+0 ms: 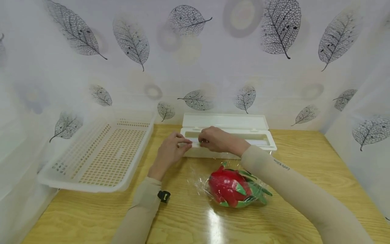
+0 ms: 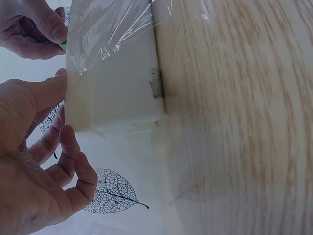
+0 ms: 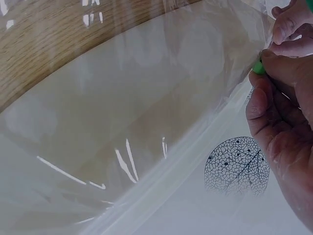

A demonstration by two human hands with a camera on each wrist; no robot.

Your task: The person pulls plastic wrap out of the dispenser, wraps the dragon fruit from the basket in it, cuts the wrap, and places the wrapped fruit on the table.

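A white cling film dispenser (image 1: 195, 153) stands at the back of the table, its lid (image 1: 225, 121) raised and a pale roll inside. My left hand (image 1: 170, 150) holds its front left edge between thumb and fingertips. Close beside it, my right hand (image 1: 219, 139) pinches a small green slider (image 3: 258, 67) on the dispenser's rim. Clear cling film (image 2: 122, 29) hangs over the front wall in the left wrist view. In front of the box lies a red and green dragon fruit (image 1: 228, 184) under crinkled clear film.
A white slotted basket (image 1: 138, 159) sits to the left on the wooden table (image 1: 182, 217). Behind the dispenser hangs a pale leaf-patterned curtain (image 1: 213, 71), which also runs along both sides. A black clip (image 1: 164, 196) is on the left sleeve.
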